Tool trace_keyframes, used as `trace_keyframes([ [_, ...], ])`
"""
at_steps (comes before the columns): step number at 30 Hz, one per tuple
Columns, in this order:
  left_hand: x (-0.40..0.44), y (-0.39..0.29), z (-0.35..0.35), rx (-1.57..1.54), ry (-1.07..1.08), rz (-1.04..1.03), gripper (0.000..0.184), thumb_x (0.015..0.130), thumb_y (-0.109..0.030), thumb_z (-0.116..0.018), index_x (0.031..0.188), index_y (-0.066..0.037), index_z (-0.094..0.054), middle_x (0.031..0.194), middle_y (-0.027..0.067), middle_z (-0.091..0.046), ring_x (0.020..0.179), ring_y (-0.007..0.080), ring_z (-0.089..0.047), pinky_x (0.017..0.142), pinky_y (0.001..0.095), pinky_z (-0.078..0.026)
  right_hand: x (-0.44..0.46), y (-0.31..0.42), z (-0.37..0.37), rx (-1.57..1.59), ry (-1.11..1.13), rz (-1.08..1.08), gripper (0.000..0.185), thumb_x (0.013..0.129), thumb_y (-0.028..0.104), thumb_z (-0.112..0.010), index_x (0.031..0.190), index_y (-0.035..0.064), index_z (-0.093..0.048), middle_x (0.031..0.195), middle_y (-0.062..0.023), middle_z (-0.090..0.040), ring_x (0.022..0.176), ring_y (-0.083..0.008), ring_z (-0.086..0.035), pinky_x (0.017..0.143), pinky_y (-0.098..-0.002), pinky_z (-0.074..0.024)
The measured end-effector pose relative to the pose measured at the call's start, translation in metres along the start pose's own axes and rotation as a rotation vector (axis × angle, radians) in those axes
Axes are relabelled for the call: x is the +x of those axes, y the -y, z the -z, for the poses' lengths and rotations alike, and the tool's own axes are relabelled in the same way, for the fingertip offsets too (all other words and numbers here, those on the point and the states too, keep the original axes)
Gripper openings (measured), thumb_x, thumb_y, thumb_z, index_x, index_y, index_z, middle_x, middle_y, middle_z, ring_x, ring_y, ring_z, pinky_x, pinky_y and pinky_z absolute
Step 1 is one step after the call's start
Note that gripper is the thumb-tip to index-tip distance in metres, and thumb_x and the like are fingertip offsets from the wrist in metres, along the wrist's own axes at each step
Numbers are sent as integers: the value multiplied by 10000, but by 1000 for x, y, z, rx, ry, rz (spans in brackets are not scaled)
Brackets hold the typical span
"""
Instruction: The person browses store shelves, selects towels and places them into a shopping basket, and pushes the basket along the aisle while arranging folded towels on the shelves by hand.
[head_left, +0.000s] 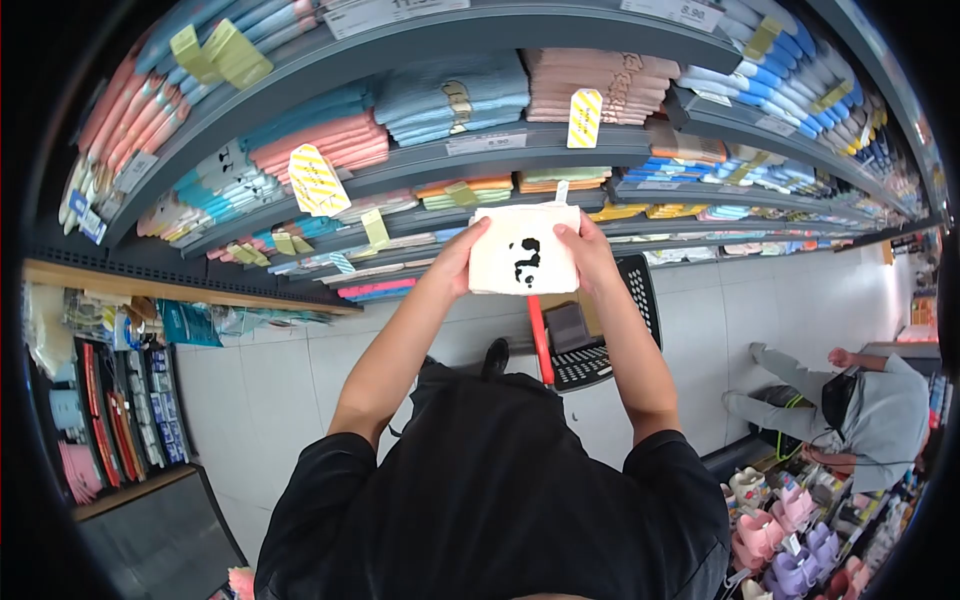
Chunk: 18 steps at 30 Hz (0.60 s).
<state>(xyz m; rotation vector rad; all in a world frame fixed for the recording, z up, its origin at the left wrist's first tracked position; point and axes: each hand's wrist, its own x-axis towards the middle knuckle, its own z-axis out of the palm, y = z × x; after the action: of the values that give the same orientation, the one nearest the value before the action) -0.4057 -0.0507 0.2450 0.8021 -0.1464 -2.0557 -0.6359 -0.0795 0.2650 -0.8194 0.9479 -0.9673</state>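
A folded cream towel (495, 262) with a black panda-like print is held up in front of the shelves. My left hand (462, 255) grips its left edge, thumb on the front face. On the opposite edge my right hand (590, 252) is closed the same way, thumb near the top corner. The fingers behind the towel are hidden. A small white tag stands up at the towel's top edge. Below, partly behind my right forearm, is a black shopping basket (585, 368) with a red handle (541, 340) and a brown box-like item inside.
Shelves of folded towels (455, 95) curve across the front, with yellow-striped tags (318, 182) hanging from the edges. At the right, a person in grey (880, 415) bends by a rack of slippers (790, 540). A goods rack (125, 410) stands at the left.
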Motion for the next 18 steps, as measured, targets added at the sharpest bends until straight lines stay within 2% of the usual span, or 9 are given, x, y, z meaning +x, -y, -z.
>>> trace_keyframes([
  [3, -12, 2, 7, 17, -4, 19, 564, 896, -304, -701, 1332, -11, -494, 1269, 161, -609, 1141, 304, -626, 967, 461, -532, 6, -3, -4, 39, 26, -25, 343, 968, 59, -558, 1303, -2, -518, 1148, -102, -645, 985, -171, -656, 852, -309, -555],
  [6, -30, -2, -2, 214, 30, -58, 596, 874, -245, -727, 1369, -29, -473, 1306, 151, -589, 1165, 289, -612, 990, 456, -516, 10, -6, -3, -22, 104, -63, 345, 970, 67, -556, 1301, -17, -512, 1171, -108, -635, 1031, -171, -638, 895, -311, -535],
  [8, -36, -8, -2, 230, 85, -54, 601, 843, -165, -733, 1367, -25, -473, 1295, 150, -594, 1168, 287, -610, 990, 455, -518, 6, 4, -4, -86, 172, -103, 351, 968, 76, -560, 1300, -26, -511, 1193, -109, -626, 1074, -169, -620, 933, -314, -516],
  [11, -38, -15, -4, 246, 146, -64, 638, 788, -77, -714, 1373, -17, -465, 1286, 156, -599, 1152, 290, -619, 986, 447, -521, 11, 8, 2, -23, 251, -110, 400, 969, 95, -568, 1352, 18, -483, 1328, -137, -558, 1202, -214, -567, 1018, -373, -481],
  [14, -35, -18, -3, 251, 186, -48, 635, 780, -82, -688, 1368, -5, -463, 1270, 166, -607, 1132, 299, -631, 981, 442, -524, 4, 8, 1, 208, 441, -10, 507, 969, 165, -591, 1434, 57, -424, 1395, -153, -507, 1262, -262, -530, 1062, -404, -449],
  [16, -25, -18, 3, 245, 207, -39, 616, 789, -101, -662, 1363, 3, -463, 1262, 173, -611, 1120, 306, -637, 976, 446, -527, 2, 5, -2, 417, 487, -65, 544, 968, 225, -599, 1455, 77, -407, 1431, -163, -475, 1274, -288, -522, 1075, -421, -439],
  [17, -19, -18, 5, 221, 188, -23, 599, 800, -112, -648, 1358, 6, -465, 1260, 177, -611, 1117, 310, -638, 972, 455, -528, 2, 2, -4, 521, 506, -88, 564, 967, 255, -603, 1465, 87, -399, 1449, -168, -458, 1280, -301, -517, 1081, -429, -434],
  [18, -15, -19, 3, 198, 168, -5, 583, 810, -123, -635, 1352, 9, -467, 1257, 182, -610, 1114, 314, -639, 967, 463, -530, 8, -8, -2, 539, 398, -123, 555, 966, 322, -596, 1440, 83, -429, 1435, -173, -479, 1270, -311, -526, 1075, -452, -441],
])
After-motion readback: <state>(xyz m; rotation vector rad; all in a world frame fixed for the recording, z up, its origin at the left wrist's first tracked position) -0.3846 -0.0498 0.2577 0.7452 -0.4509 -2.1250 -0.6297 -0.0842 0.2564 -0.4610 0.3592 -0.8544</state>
